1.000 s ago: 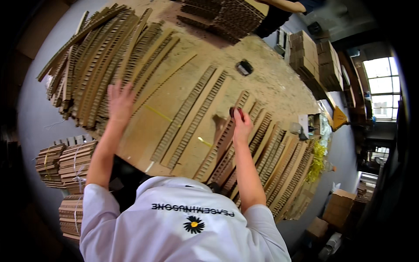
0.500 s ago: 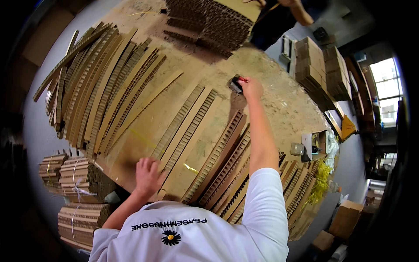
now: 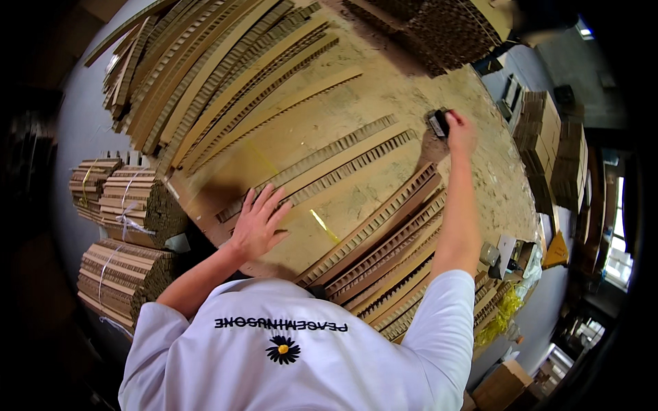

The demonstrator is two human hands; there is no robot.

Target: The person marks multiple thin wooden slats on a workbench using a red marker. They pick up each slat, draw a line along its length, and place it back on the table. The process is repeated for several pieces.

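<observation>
My left hand is open, palm down with its fingers spread, over the near-left ends of two honeycomb cardboard strips; whether it touches them I cannot tell. My outstretched right arm ends in my right hand, closed around a small black brush-like tool with a pale band. That tool is just past the strips' far-right ends, over the board-topped table. Between my arms a bit of shiny yellow tape shows. More honeycomb strips lie side by side in front of my chest, partly hidden by my right arm.
A fanned pile of cardboard strips covers the far left. Tied bundles stand beside the table's left edge. A dark honeycomb stack sits at the back. To the right are yellow strapping scraps, a small box and stacked cartons.
My head view has turned and shifted, so everything appears moved. My left hand, curled and blurred before, has spread its fingers over the strip ends. The right hand still holds the tool.
</observation>
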